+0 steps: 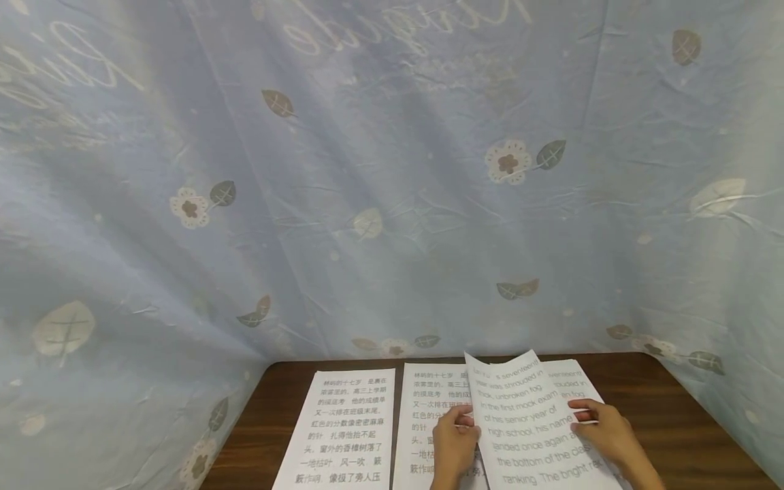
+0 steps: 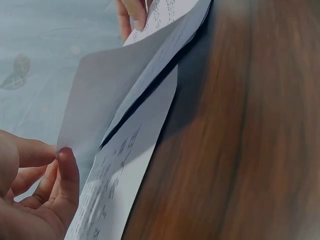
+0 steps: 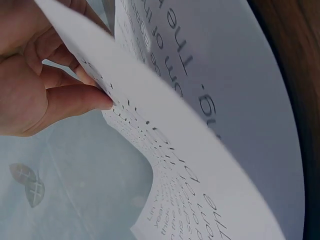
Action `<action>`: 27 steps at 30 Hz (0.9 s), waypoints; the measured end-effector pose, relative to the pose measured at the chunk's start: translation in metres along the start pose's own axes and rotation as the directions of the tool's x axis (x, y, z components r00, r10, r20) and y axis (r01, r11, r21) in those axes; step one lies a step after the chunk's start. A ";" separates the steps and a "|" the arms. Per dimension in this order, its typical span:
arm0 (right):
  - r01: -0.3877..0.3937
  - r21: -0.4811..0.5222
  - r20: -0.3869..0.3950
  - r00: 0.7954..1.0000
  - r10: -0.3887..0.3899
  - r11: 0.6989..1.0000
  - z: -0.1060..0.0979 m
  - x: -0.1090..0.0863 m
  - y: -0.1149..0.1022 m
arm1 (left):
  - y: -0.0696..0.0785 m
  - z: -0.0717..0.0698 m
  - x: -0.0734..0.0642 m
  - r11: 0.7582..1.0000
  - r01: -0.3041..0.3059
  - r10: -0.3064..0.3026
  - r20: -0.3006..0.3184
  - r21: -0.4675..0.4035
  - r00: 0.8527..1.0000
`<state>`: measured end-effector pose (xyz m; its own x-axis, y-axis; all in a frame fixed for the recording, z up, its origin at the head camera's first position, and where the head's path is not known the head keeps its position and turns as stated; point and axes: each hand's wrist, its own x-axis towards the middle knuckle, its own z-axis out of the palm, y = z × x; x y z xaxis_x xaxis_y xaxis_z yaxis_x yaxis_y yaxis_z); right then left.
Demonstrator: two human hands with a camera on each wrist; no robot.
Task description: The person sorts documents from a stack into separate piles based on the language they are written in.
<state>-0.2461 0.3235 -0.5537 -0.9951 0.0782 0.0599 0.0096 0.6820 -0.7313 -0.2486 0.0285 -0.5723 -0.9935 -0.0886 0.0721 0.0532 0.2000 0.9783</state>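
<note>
A white sheet of paper (image 1: 520, 425) printed in English is raised and curved, its top corners lifted. My left hand (image 1: 454, 442) pinches its left edge between thumb and fingers, as the left wrist view also shows with the sheet's blank back (image 2: 107, 82). On the opposite edge, my right hand (image 1: 609, 432) grips the same sheet, thumb on the printed face in the right wrist view. Beneath it lies more English-printed paper (image 1: 572, 384), partly covered. The middle paper (image 1: 425, 415), printed in Chinese, is partly hidden behind my left hand and the raised sheet.
Another Chinese-printed paper (image 1: 349, 425) lies at the left of the brown wooden table (image 1: 245, 435). A pale blue curtain-like cloth (image 1: 392, 272) with leaf and flower prints hangs behind the table and along its sides.
</note>
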 end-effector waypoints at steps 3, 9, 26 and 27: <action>0.009 -0.003 -0.003 1.000 -0.009 1.000 -0.004 0.000 0.003 | 0.002 0.005 -0.002 1.000 0.011 -0.011 0.011 -0.029 1.000; -0.015 -0.031 0.004 1.000 0.016 0.999 -0.014 -0.002 0.011 | 0.002 0.016 -0.005 0.999 0.019 -0.018 0.016 -0.049 1.000; -0.087 -0.029 0.017 0.996 0.087 0.996 -0.036 -0.005 0.036 | 0.004 0.051 -0.012 0.997 0.006 -0.007 -0.009 -0.076 1.000; -0.092 -0.027 0.017 0.996 0.093 0.995 -0.037 -0.005 0.038 | 0.004 0.053 -0.012 0.997 0.001 -0.002 -0.012 -0.073 1.000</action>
<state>-0.2367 0.3758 -0.5563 -0.9915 0.1290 -0.0196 0.1040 0.6910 -0.7153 -0.2416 0.0824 -0.5798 -0.9922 -0.1008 0.0729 0.0597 0.1284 0.9899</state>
